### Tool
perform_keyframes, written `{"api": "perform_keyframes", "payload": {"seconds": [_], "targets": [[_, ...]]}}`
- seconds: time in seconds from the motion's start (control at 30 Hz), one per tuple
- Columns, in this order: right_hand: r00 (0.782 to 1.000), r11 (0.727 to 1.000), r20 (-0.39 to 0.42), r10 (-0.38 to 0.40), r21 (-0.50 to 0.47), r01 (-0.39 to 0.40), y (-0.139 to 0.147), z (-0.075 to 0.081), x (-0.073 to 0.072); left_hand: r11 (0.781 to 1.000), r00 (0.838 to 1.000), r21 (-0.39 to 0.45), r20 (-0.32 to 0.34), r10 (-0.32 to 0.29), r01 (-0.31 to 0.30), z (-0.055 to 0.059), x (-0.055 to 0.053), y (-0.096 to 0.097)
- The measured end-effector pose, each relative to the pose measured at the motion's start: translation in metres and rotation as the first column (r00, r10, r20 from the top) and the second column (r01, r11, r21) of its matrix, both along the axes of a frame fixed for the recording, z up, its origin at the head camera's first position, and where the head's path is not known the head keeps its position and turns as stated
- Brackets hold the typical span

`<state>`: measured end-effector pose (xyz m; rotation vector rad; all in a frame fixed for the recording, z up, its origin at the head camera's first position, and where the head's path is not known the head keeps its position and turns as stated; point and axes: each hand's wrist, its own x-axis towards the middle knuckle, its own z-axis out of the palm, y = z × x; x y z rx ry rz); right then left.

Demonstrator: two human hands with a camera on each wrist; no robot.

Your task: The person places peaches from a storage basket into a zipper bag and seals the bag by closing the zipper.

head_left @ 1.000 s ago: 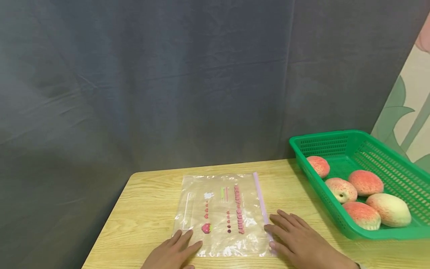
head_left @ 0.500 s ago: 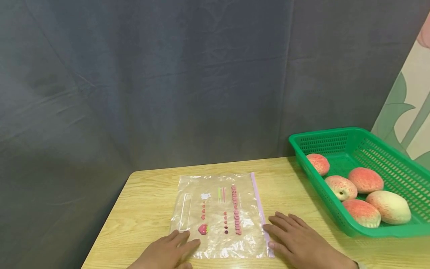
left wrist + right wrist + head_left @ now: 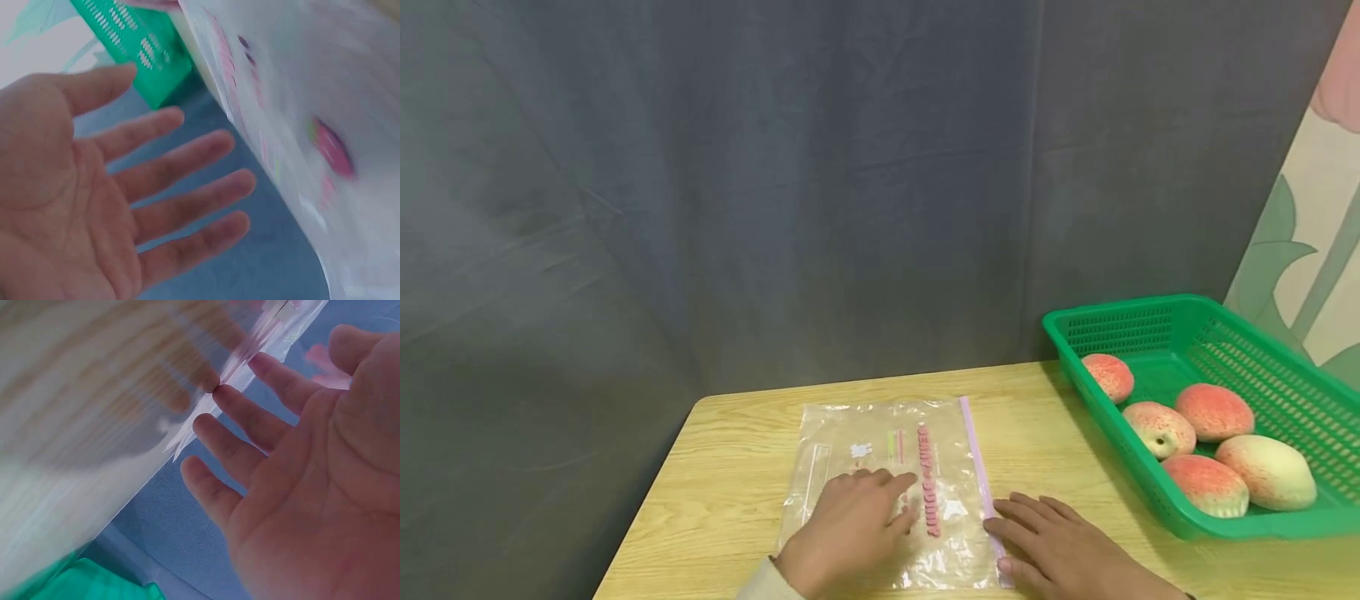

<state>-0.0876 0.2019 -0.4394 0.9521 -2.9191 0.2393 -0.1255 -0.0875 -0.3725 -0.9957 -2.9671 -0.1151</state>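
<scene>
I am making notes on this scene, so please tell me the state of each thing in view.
Plastic bag: flat on the table, looks empty
Lilac strip: open or sealed, cannot tell
Green basket: upright, uncovered
Peaches: five visible, inside the basket
Left hand: open, over the bag
Right hand: open, at the strip
Curtain: hanging

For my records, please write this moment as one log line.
left hand: open, over bag; right hand: open, at bag's lilac edge; peaches: in green basket

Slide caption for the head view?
Left hand over a clear bag, right hand at its lilac edge, fruit in a green basket.
</scene>
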Motion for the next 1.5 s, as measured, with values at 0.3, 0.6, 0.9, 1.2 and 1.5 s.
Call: {"api": "perform_keyframes", "payload": {"seconds": [0.3,0.6,0.9,1.2,1.5], "targets": [[0.998,1.000,-0.056,0.027,0.017,-0.026,-0.001,-0.001,0.001,0.996,0.993,-0.010,0.087,0.085,-0.085,-0.011,-0.024,0.070],[0.963,0.996,-0.255,0.084,-0.004,-0.088,-0.002,0.005,-0.001,0.969,0.979,-0.155,-0.088,0.182,-0.194,-0.023,-0.042,0.104],[0.939,0.995,-0.330,0.096,0.003,-0.101,-0.002,0.006,-0.003,0.892,0.948,-0.322,-0.117,0.294,-0.317,-0.034,-0.046,0.125],[0.939,0.995,-0.330,0.095,0.003,-0.099,-0.002,0.006,-0.003,0.916,0.944,-0.236,-0.011,0.331,-0.324,-0.035,-0.050,0.121],[0.932,0.997,-0.361,0.031,-0.050,-0.053,-0.006,0.007,0.000,0.955,0.962,-0.138,0.038,0.272,-0.264,-0.033,-0.053,0.114]]}}
